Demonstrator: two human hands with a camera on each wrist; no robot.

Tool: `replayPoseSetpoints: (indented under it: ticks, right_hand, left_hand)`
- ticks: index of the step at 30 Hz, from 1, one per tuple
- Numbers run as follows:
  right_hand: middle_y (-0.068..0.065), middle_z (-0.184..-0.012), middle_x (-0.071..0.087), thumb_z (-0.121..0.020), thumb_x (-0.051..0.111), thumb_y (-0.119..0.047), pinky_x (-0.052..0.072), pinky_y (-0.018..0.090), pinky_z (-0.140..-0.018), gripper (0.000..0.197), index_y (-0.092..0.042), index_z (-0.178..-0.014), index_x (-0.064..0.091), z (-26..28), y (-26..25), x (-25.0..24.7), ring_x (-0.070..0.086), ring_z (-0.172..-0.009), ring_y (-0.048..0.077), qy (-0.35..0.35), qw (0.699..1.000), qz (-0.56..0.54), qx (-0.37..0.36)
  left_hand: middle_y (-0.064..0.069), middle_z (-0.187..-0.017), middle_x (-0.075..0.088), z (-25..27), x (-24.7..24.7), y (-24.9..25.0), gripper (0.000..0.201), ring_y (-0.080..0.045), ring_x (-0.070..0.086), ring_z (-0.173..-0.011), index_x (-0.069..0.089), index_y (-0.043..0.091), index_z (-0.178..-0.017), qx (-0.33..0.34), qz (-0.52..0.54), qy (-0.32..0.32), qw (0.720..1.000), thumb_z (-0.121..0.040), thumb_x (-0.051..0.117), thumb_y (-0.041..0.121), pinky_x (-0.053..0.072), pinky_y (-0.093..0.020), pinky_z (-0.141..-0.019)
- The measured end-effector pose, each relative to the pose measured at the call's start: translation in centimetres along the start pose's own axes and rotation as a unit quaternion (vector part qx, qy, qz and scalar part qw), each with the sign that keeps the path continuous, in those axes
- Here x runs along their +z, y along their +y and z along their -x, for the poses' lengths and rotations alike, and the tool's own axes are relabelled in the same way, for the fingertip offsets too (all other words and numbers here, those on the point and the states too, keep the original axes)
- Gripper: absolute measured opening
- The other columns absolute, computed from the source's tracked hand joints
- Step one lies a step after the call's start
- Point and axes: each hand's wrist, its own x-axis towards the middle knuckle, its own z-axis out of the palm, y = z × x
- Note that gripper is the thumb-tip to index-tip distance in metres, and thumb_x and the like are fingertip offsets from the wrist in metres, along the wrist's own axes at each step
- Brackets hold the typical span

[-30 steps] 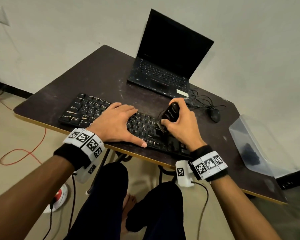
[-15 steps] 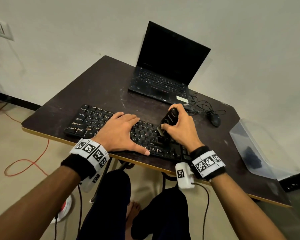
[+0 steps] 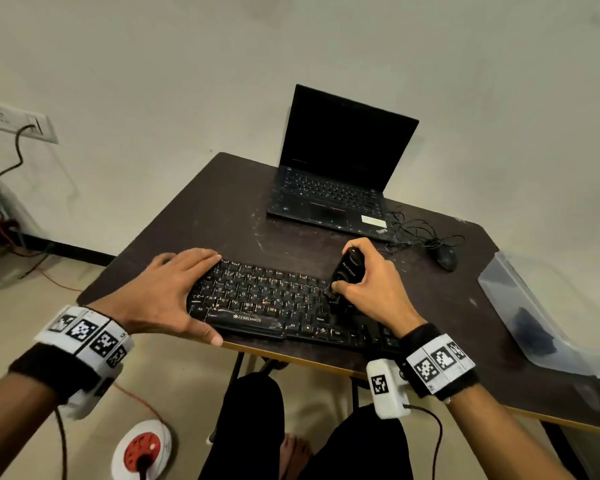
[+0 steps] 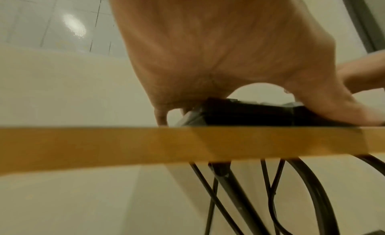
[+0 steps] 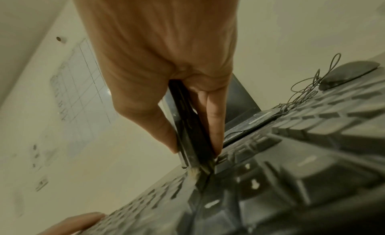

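Note:
A black keyboard (image 3: pixel 267 299) lies along the near edge of the dark table (image 3: pixel 194 216). My left hand (image 3: pixel 167 292) rests on its left end, fingers straight across the far edge and thumb along the front edge. My right hand (image 3: pixel 371 285) grips a small black brush tool (image 3: pixel 347 268), held upright with its tip on the keys right of centre. In the right wrist view the brush tool (image 5: pixel 187 123) is pinched between thumb and fingers, its pale bristles (image 5: pixel 193 172) touching the keyboard (image 5: pixel 291 172). The left wrist view shows my palm (image 4: pixel 218 49) arched over the keyboard (image 4: pixel 250 113).
An open black laptop (image 3: pixel 336 174) stands at the table's far side. A black mouse (image 3: pixel 445 258) with a tangled cable (image 3: pixel 416 230) lies to its right. A clear plastic box (image 3: pixel 541 317) sits at the table's right edge. A red and white socket (image 3: pixel 142 452) lies on the floor.
My left hand slid from the middle of the keyboard to its left end. The right hand kept the brush on the keys, and the head view tilted up.

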Motion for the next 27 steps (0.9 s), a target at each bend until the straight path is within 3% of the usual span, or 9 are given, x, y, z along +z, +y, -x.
replayPoseSetpoints:
  ticks: [4, 7, 10, 13, 16, 20, 23, 25, 27]
  right_hand:
    - [-0.005, -0.083, 0.073, -0.083, 0.083, -0.014, 0.051, 0.022, -0.064, 0.052, -0.040, -0.111, 0.047, 0.1, -0.3, 0.4, 0.072, -0.074, 0.011, -0.013, 0.999, 0.026, -0.027]
    - [-0.007, -0.090, 0.072, -0.082, 0.086, -0.015, 0.060, 0.028, -0.068, 0.053, -0.038, -0.114, 0.050, -0.4, 0.4, -0.3, 0.072, -0.080, 0.010, 0.026, 1.000, 0.002, 0.016]
    - [-0.008, -0.084, 0.071, -0.082, 0.087, -0.014, 0.054, 0.017, -0.060, 0.053, -0.036, -0.114, 0.050, 0.8, 0.4, 0.2, 0.070, -0.072, 0.002, 0.013, 0.999, 0.001, -0.031]
    - [-0.006, -0.086, 0.073, -0.083, 0.087, -0.015, 0.061, 0.025, -0.065, 0.052, -0.037, -0.114, 0.050, 0.3, 0.4, 0.1, 0.072, -0.075, 0.008, 0.009, 0.999, 0.015, -0.044]
    - [-0.006, -0.089, 0.073, -0.081, 0.088, -0.017, 0.063, 0.036, -0.074, 0.053, -0.038, -0.113, 0.051, 0.2, 0.5, -0.2, 0.073, -0.081, 0.013, 0.028, 0.999, 0.000, -0.019]
    - [-0.007, -0.085, 0.071, -0.083, 0.087, -0.016, 0.058, 0.026, -0.066, 0.052, -0.038, -0.112, 0.050, 0.9, -0.2, 0.5, 0.070, -0.073, 0.008, -0.013, 0.998, 0.015, -0.058]
    - [-0.008, -0.093, 0.071, -0.081, 0.088, -0.018, 0.063, 0.037, -0.077, 0.054, -0.036, -0.116, 0.052, -0.3, 0.4, -0.3, 0.072, -0.083, 0.013, 0.018, 1.000, 0.000, -0.001]
    - [-0.010, -0.089, 0.069, -0.081, 0.088, -0.019, 0.059, 0.028, -0.074, 0.053, -0.036, -0.114, 0.052, 0.1, 0.1, 0.0, 0.069, -0.081, 0.008, -0.006, 1.000, 0.006, -0.029]
    - [-0.011, -0.087, 0.069, -0.081, 0.088, -0.018, 0.056, 0.024, -0.070, 0.052, -0.036, -0.113, 0.051, 0.2, -0.2, 0.4, 0.069, -0.079, 0.008, -0.021, 0.998, 0.020, -0.051]
  left_hand:
    - [0.009, -0.166, 0.022, 0.2, 1.0, -0.2, 0.146, -0.007, 0.015, -0.154, 0.020, 0.025, -0.165, 0.011, 0.051, 0.041, 0.998, -0.049, 0.061, 0.104, 0.005, -0.029, -0.124]
    - [0.011, -0.166, 0.024, 0.3, 1.2, -0.3, 0.144, -0.007, 0.017, -0.153, 0.023, 0.027, -0.164, 0.010, 0.063, 0.051, 0.997, -0.049, 0.063, 0.104, 0.007, -0.031, -0.125]
    - [0.015, -0.168, 0.019, 0.4, 1.3, -0.5, 0.145, -0.002, 0.012, -0.153, 0.020, 0.029, -0.165, 0.010, 0.084, 0.059, 0.995, -0.049, 0.065, 0.102, 0.005, -0.030, -0.125]
    - [0.015, -0.171, 0.012, 0.3, 1.4, -0.7, 0.147, 0.005, 0.001, -0.152, 0.016, 0.029, -0.166, 0.006, 0.089, 0.062, 0.994, -0.048, 0.065, 0.102, 0.000, -0.028, -0.124]
    - [0.009, -0.171, 0.018, 0.4, 1.6, -0.7, 0.148, 0.005, 0.004, -0.149, 0.018, 0.028, -0.165, 0.004, 0.086, 0.055, 0.995, -0.046, 0.062, 0.104, 0.002, -0.029, -0.123]
    - [0.009, -0.170, 0.021, 0.4, 1.5, -0.5, 0.148, 0.005, 0.007, -0.146, 0.021, 0.029, -0.165, -0.006, 0.097, 0.059, 0.994, -0.044, 0.060, 0.105, 0.003, -0.029, -0.122]
    - [0.005, -0.167, 0.030, 0.3, 1.3, -0.4, 0.147, -0.004, 0.019, -0.151, 0.029, 0.026, -0.163, -0.007, 0.097, 0.072, 0.993, -0.042, 0.063, 0.104, 0.009, -0.030, -0.122]
    - [0.007, -0.164, 0.033, 0.3, 1.5, -0.3, 0.146, -0.006, 0.023, -0.150, 0.032, 0.026, -0.161, -0.005, 0.098, 0.075, 0.992, -0.041, 0.065, 0.103, 0.012, -0.031, -0.122]
    - [0.010, -0.159, 0.036, 0.4, 1.5, -0.1, 0.146, -0.001, 0.024, -0.145, 0.035, 0.024, -0.160, -0.009, 0.109, 0.075, 0.991, -0.040, 0.067, 0.101, 0.013, -0.029, -0.121]
